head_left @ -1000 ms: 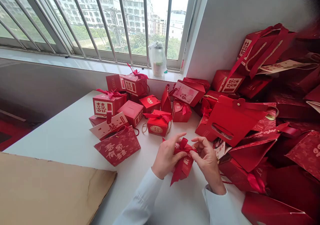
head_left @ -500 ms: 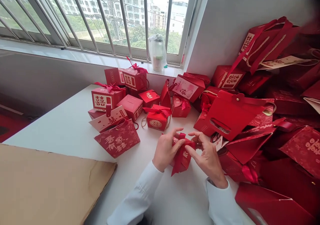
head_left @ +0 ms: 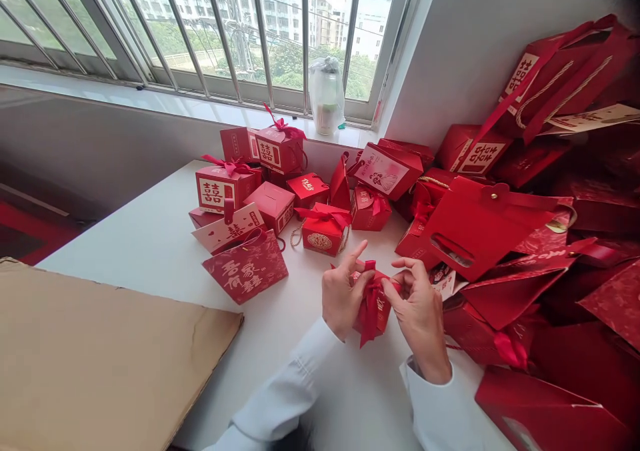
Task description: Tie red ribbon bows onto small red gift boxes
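A small red gift box (head_left: pixel 383 316) with pale lettering stands on the white table, partly covered by my hands. Over its top runs a red ribbon (head_left: pixel 369 317), one tail hanging down the near side. My left hand (head_left: pixel 341 299) pinches the ribbon at the top between thumb and a finger, with its index finger raised. On the right side of the box, my right hand (head_left: pixel 419 314) has thumb and fingertips closed on the ribbon. Just beyond stands another red box (head_left: pixel 320 236) with a gold round emblem and a ribbon on top.
Several red boxes (head_left: pixel 217 191) stand at the back of the table. A tilted dark-red bag (head_left: pixel 245 271) sits left of my hands. Red bags and boxes (head_left: pixel 493 227) pile up on the right. Cardboard (head_left: pixel 110 364) covers the near left. A wrapped jar (head_left: pixel 326 101) stands on the windowsill.
My right hand has closed its thumb and fingers on the ribbon at the right of the box. The left hand keeps its pinch. The view has shifted slightly.
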Demonstrator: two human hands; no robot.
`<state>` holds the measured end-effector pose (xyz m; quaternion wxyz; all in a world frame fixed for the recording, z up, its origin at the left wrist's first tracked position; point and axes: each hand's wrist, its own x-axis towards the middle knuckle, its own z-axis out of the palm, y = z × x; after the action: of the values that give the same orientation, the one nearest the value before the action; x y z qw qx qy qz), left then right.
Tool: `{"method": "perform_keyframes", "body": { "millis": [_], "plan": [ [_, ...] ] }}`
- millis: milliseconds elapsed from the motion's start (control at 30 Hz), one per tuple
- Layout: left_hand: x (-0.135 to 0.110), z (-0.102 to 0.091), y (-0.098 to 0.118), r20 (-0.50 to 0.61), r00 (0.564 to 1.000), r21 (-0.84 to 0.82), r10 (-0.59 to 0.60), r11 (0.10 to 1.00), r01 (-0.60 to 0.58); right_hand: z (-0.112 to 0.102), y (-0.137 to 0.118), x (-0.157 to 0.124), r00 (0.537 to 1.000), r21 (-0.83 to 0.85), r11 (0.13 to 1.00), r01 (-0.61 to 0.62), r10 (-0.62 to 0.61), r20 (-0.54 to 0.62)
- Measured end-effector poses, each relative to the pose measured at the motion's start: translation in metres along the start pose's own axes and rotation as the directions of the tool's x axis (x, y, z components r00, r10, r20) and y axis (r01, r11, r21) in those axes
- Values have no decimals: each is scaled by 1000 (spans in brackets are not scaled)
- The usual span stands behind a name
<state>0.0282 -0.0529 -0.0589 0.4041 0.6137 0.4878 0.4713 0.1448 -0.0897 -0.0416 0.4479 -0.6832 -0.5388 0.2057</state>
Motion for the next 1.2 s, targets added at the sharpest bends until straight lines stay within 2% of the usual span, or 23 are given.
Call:
{"method": "perform_keyframes", "body": {
  "millis": [300,433,500,600,633,700,800,900,967,1067,1200],
  "plan": [
    [-1,-2,0,3,1000,40,17,999,-18,-3,5,1,998,51,997,-49,47,37],
    [1,-9,6,53,998,113,14,993,-20,-6,13,3,996,210,975,-68,53,77],
    [2,-16,10,84,996,139,8,990,-19,-13,21,3,998,279,958,-67,60,33],
    [6,-31,16,78,996,226,44,972,-61,-25,36,-3,989,262,958,-114,136,-65],
    [9,-35,16,67,995,265,77,960,-92,-28,40,-7,984,248,957,-152,170,-53],
    [15,-41,15,65,990,303,125,943,-139,-31,47,-19,973,226,946,-231,227,44],
    [25,-44,9,160,984,234,71,966,-108,-25,49,-38,957,235,932,-277,244,159],
    [29,-42,3,329,944,129,-37,992,-6,-14,45,-48,946,278,917,-287,226,230],
    [26,-44,3,388,918,118,-82,992,39,-9,43,-47,941,290,912,-290,216,261],
    [17,-54,12,417,901,209,-118,977,31,-10,46,-37,953,285,924,-256,191,235],
    [7,-70,33,522,830,393,-197,919,-30,-22,53,-25,958,262,944,-202,135,255]
  ]
}}
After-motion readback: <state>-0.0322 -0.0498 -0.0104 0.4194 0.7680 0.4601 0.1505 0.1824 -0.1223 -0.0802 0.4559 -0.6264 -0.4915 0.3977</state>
